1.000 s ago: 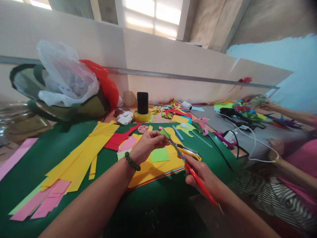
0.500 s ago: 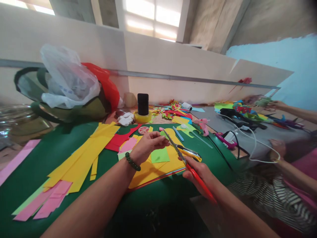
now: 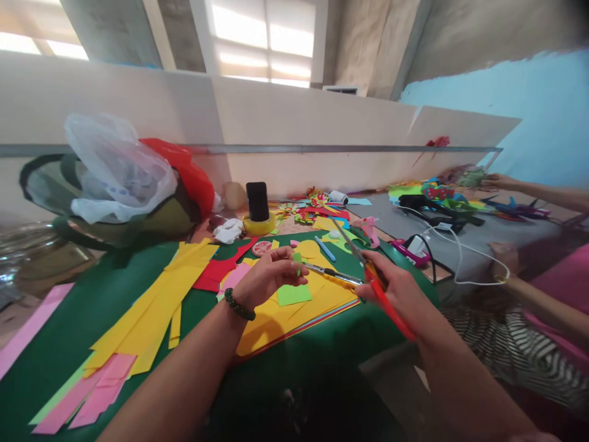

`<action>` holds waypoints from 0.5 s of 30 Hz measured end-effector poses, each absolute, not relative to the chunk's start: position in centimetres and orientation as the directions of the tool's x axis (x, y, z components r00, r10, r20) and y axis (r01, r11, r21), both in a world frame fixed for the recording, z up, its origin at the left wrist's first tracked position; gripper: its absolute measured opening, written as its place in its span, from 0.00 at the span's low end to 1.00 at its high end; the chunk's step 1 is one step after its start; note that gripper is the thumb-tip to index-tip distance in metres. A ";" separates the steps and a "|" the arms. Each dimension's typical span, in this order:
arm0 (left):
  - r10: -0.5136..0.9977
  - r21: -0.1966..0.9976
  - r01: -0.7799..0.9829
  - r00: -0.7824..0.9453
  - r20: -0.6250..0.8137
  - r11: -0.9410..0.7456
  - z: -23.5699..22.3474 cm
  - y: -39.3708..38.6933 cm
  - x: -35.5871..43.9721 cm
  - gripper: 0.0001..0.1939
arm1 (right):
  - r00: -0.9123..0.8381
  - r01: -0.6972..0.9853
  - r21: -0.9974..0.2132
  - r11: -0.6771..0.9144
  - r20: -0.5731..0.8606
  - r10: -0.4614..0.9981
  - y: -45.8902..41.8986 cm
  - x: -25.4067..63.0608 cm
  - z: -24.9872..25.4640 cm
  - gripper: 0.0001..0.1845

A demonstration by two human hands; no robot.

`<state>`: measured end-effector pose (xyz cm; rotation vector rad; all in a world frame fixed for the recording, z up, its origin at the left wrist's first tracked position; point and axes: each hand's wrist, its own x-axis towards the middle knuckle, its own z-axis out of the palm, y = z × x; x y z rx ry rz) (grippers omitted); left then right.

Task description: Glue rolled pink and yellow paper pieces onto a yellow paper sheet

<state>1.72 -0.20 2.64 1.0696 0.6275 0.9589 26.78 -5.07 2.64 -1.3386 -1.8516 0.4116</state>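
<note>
Between the thumb and fingers of my left hand (image 3: 271,277) is a small piece of green paper (image 3: 297,264). My right hand (image 3: 391,288) grips red-handled scissors (image 3: 381,294), whose blades point up and to the left, apart from the green piece. Below my left hand, a light green paper square (image 3: 294,296) lies on a stack of yellow paper (image 3: 271,331). A utility knife (image 3: 338,274) rests on the stack between my hands, and a blue pen-like stick (image 3: 324,248) lies just beyond.
Yellow paper strips (image 3: 151,301) and pink strips (image 3: 108,390) cover the left of the green mat (image 3: 184,393). A phone (image 3: 257,201) stands in a yellow tape roll (image 3: 259,226). A pink glue gun (image 3: 367,231) lies behind my right hand. Another person's arm (image 3: 534,301) is at the right.
My right hand has drawn the scissors back to the right, away from the green piece. My left hand still pinches that piece. The whole view has shifted slightly.
</note>
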 end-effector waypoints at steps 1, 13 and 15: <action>0.881 0.930 -0.329 0.472 0.012 0.164 2.6 -0.1 1.6 0.22 | -0.119 0.618 -0.680 0.395 0.415 0.902 -5.0 26.9 2.7 0.36; 0.830 0.995 -0.087 0.558 0.006 0.051 2.0 -0.3 2.6 0.19 | -0.193 0.307 -0.843 0.441 0.398 0.897 -3.2 21.2 2.1 0.29; 0.844 0.993 -0.104 0.537 0.008 0.056 1.9 -0.3 2.6 0.19 | -0.187 0.294 -0.845 0.446 0.407 0.894 -2.7 20.5 2.0 0.30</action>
